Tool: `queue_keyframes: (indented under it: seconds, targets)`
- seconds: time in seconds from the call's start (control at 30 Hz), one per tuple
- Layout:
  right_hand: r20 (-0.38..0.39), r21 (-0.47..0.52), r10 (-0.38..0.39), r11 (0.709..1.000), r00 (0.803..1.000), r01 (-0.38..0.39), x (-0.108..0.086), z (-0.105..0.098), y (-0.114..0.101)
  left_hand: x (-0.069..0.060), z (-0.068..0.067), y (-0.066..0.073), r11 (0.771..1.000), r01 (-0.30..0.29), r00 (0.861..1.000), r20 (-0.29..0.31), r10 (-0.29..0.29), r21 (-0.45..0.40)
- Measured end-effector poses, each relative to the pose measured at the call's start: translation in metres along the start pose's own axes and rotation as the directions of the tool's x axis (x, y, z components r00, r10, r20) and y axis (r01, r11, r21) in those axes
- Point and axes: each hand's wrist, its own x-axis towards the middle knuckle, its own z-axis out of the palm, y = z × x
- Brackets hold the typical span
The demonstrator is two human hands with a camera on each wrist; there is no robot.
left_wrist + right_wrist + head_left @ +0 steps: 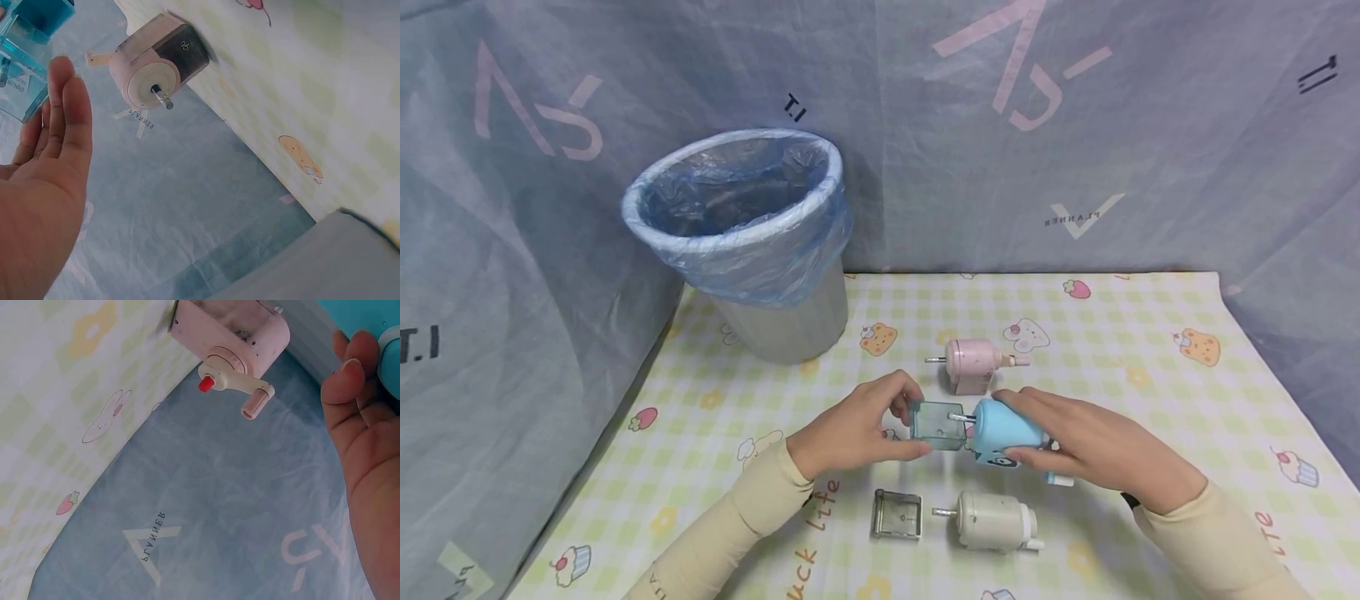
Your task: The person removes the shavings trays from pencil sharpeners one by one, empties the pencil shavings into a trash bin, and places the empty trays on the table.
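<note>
My left hand (868, 425) pinches a see-through teal shavings drawer (938, 427) between thumb and fingers. My right hand (1078, 437) grips a light-blue crank pencil sharpener (1003, 427) by its body, just right of the drawer; a silvery stick (962, 417) juts from its front over the drawer. Whether drawer and body touch, I cannot tell. Behind them stands a pink pencil sharpener (970, 365), its crank (237, 384) facing right. Nearer to me lie a cream pencil sharpener (996, 521) with a silvery stick in its front and a dark see-through drawer (898, 514).
A grey bin (782, 321) lined with a blue plastic bag (775, 258) stands at the back left. A checked cloth (1150, 400) with printed cakes and strawberries covers the table. Grey fabric (940, 167) hangs behind and on both sides.
</note>
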Motion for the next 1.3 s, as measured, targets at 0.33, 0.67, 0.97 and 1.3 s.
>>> queue_keyframes:
  seconds: [0.33, 0.67, 0.97, 1.3]
  targets:
    - [-0.010, -0.012, -0.006, 1.000, 1.000, 0.006, -0.0006, 0.0004, 0.0022, -0.0008, -0.0037, -0.0017, 1.000, -0.030, 0.999, -0.039, 0.030, 0.008]
    - [-0.023, -0.026, -0.010, 1.000, 1.000, 0.009, -0.0023, 0.0005, 0.0027, -0.0015, -0.0056, -0.0031, 1.000, -0.018, 0.999, -0.048, 0.018, -0.006]
    - [-0.013, -0.017, 0.011, 1.000, 1.000, -0.011, -0.0031, 0.0005, 0.0040, -0.0022, -0.0070, -0.0064, 1.000, -0.009, 0.998, -0.064, 0.010, 0.016]
    - [-0.005, -0.024, 0.020, 1.000, 1.000, -0.020, -0.0032, 0.0001, 0.0047, -0.0047, -0.0086, -0.0084, 1.000, -0.010, 0.996, -0.090, 0.011, 0.010]
